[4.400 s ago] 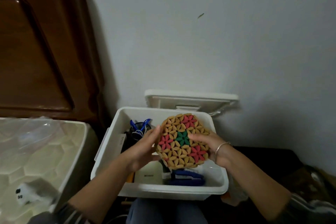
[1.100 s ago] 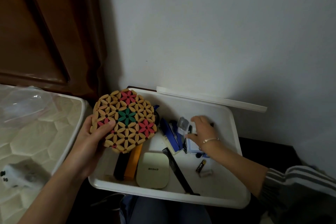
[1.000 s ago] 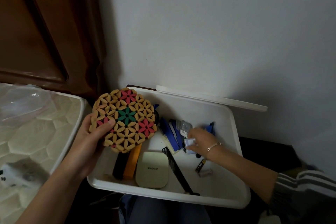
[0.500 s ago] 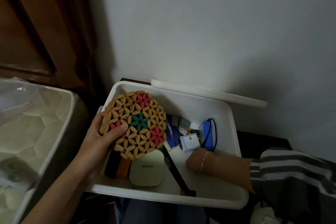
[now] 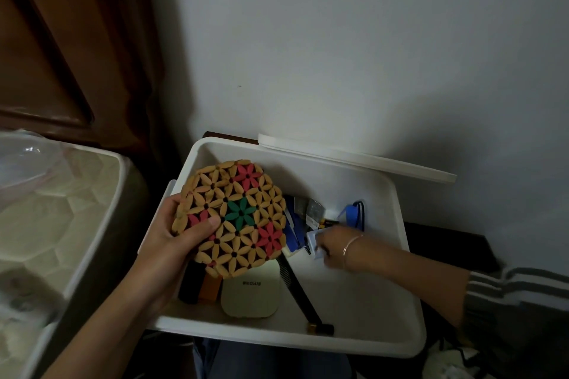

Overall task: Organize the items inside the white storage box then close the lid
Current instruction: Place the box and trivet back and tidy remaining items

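The white storage box (image 5: 397, 258) stands open against the wall, its lid (image 5: 354, 158) resting behind it. My left hand (image 5: 172, 243) holds a round woven trivet (image 5: 234, 217) with red and green flowers over the box's left side. Inside the box, my right hand (image 5: 337, 248) is blurred and closed on a small pale blue box (image 5: 312, 240). On the box floor lie a cream compact case (image 5: 251, 294), a black comb (image 5: 300, 292), an orange and black item (image 5: 201, 286), blue items (image 5: 292, 232) and a blue corded device (image 5: 352, 214).
A mattress (image 5: 55, 224) wrapped in clear plastic lies to the left. Dark wooden furniture (image 5: 61, 40) rises at the back left, with the white wall (image 5: 338, 40) behind the box. My knee (image 5: 271, 360) in blue cloth is below the box's front edge.
My right hand has moved up from the box floor to the small pale blue box and taken hold of it. The trivet stays in my left hand.
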`<control>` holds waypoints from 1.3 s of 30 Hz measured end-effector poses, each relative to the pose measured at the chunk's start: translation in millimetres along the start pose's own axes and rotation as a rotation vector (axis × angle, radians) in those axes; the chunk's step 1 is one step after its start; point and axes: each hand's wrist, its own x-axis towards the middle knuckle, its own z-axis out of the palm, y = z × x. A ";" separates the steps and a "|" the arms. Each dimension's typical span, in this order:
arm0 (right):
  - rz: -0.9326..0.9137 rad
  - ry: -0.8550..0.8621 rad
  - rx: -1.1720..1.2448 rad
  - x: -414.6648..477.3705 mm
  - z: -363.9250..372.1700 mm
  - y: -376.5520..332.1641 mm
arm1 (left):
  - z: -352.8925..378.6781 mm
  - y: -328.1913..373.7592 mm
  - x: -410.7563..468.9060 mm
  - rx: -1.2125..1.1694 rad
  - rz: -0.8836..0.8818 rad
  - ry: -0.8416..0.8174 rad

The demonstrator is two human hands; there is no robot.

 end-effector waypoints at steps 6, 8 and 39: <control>0.170 0.203 -0.179 11.5 -43.1 12.1 | -0.3 -0.8 -2.2 -0.006 -0.009 0.000; 0.185 0.211 -0.213 16.3 -39.4 11.2 | -0.6 -1.2 -2.4 -0.006 -0.018 -0.002; 0.240 0.130 0.471 15.4 76.6 -63.8 | 0.2 -4.0 -1.3 0.025 -0.027 0.029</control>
